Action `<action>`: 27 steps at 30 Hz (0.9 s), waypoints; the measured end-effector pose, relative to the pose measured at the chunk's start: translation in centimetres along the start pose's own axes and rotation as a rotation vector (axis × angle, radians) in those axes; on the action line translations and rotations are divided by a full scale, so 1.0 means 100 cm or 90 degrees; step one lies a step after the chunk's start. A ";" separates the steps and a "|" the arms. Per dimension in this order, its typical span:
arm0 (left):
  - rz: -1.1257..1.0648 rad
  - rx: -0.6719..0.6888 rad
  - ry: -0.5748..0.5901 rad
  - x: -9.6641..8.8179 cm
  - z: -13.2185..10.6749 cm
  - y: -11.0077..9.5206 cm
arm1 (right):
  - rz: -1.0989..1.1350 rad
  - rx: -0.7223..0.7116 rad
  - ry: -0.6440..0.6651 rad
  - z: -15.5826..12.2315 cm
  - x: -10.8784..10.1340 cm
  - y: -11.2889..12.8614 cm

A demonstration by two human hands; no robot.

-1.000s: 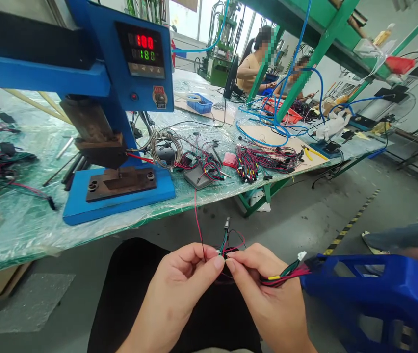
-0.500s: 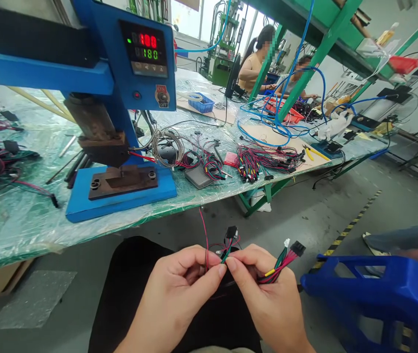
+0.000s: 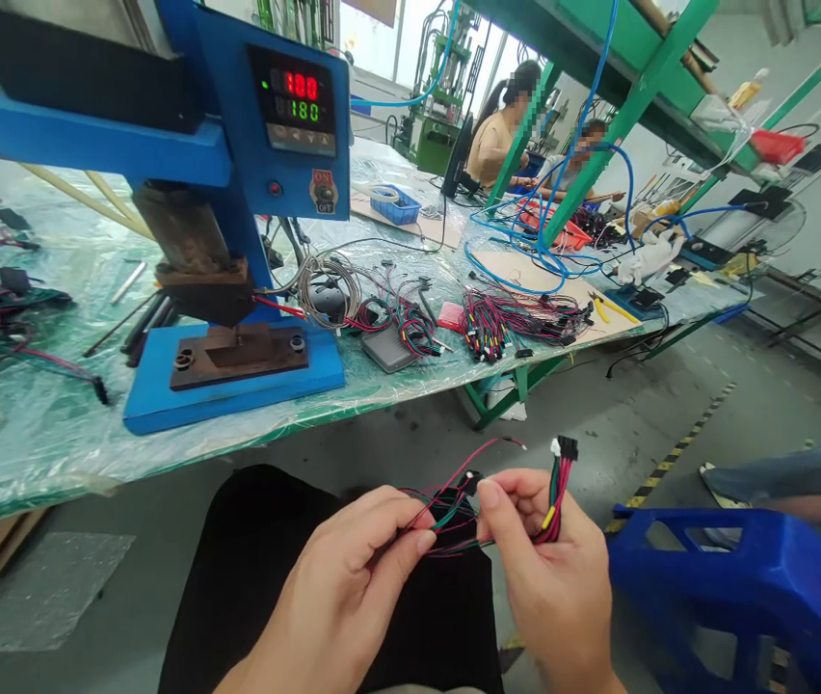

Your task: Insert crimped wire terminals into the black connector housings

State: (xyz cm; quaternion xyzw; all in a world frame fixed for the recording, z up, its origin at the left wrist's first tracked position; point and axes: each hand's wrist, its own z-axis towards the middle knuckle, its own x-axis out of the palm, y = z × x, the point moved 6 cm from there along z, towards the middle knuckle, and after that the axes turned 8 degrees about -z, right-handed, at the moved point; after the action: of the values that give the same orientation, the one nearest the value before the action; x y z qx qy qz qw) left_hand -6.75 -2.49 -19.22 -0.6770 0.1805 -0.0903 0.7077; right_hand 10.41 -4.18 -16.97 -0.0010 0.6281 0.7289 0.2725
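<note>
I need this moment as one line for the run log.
left hand: pinches green wires | right hand: holds wire bundle, black connector at top | blue press: stands on table

Plastic-sheathed wires (image 3: 561,490) end in a matt plastic connector (image 3: 568,448); wrinkled plastic film (image 3: 35,443) looks glossy; the stool (image 3: 750,551) is smooth plastic, the press head (image 3: 202,291) dull metal.
</note>
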 end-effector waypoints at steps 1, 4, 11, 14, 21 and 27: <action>-0.018 -0.007 -0.001 0.000 0.000 0.000 | 0.044 0.041 0.019 0.002 0.001 -0.005; -0.085 -0.054 -0.004 -0.002 -0.002 0.004 | 0.180 0.123 0.098 0.007 0.009 -0.017; -0.178 -0.114 0.021 0.004 -0.004 0.006 | 0.309 0.227 0.100 0.009 0.020 -0.026; -0.179 -0.106 0.044 0.008 -0.004 0.005 | 0.295 0.247 0.111 0.008 0.024 -0.031; -0.386 -0.180 -0.155 -0.006 -0.008 0.032 | 0.232 0.237 0.053 0.021 0.015 -0.050; -0.674 -0.255 -0.273 0.008 -0.014 0.064 | 0.369 0.274 -0.028 0.031 0.012 -0.051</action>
State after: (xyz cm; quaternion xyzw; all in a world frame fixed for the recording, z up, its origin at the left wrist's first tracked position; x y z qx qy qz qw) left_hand -7.29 -3.67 -25.64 -0.7980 -0.3142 -0.2557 0.4461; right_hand 12.52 -0.56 -21.41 0.2503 0.7354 0.6267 0.0622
